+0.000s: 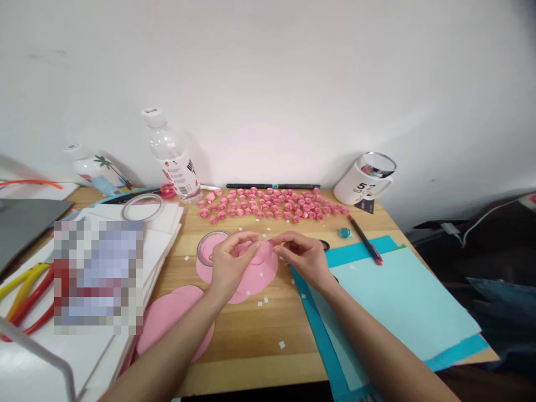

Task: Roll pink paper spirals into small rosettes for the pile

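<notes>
Paper point(262, 252), pink and curved, sits at the frame's centre, pinched by fingertips of the left hand point(229, 263) and right hand point(307, 258); pink discs point(268, 277) lie beneath, rolled rosettes point(277, 214) across the upper middle.

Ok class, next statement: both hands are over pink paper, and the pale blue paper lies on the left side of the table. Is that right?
Not quite: the pale blue paper lies on the right side of the table, as the head view shows. The left hand and right hand are indeed over pink paper.
</notes>
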Demonstrator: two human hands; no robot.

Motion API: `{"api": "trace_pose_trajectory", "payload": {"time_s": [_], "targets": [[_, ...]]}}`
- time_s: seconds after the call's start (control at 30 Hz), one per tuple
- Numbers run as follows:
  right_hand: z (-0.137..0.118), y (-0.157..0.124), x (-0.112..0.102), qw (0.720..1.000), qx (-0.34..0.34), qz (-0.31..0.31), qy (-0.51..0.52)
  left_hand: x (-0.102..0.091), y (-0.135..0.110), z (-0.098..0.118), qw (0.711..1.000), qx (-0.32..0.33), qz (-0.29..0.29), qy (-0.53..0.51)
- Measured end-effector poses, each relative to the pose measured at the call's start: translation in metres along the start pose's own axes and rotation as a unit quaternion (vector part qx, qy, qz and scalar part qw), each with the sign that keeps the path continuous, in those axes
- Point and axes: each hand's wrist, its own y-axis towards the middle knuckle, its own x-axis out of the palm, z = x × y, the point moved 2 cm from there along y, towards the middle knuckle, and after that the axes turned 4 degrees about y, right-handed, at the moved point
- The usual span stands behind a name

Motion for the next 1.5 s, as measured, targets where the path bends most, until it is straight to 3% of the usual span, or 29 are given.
{"api": "trace_pose_trajectory", "payload": {"time_s": [0.2, 0.37, 0.47, 0.57, 0.73, 0.9, 1.13, 1.5], "targets": [[-0.001, -0.004, 0.006, 0.999, 0.040, -0.019, 0.019, 0.001, -0.005, 0.003, 0.983, 0.138, 0.016, 0.117], [-0.004, -0.005, 0.008, 0.997, 0.028, -0.062, 0.022, 0.003, -0.010, 0.007, 0.926, 0.307, 0.032, 0.218], [-0.005, -0.005, 0.008, 0.996, 0.017, -0.081, 0.027, 0.005, -0.013, 0.007, 0.905, 0.351, 0.018, 0.239], [-0.005, -0.005, 0.007, 0.995, 0.014, -0.088, 0.044, 0.006, -0.013, 0.009, 0.911, 0.343, 0.021, 0.226], [-0.008, -0.005, 0.007, 0.991, 0.013, -0.105, 0.080, 0.004, -0.010, 0.009, 0.947, 0.274, 0.017, 0.165], [-0.009, -0.004, 0.007, 0.983, 0.018, -0.126, 0.136, 0.002, -0.008, 0.010, 0.965, 0.227, 0.024, 0.129], [-0.007, -0.004, 0.005, 0.969, 0.041, -0.155, 0.187, 0.001, -0.007, 0.014, 0.976, 0.188, 0.027, 0.104], [-0.003, -0.003, 0.005, 0.980, 0.042, -0.101, 0.165, 0.004, -0.009, 0.013, 0.974, 0.199, 0.004, 0.105]]}}
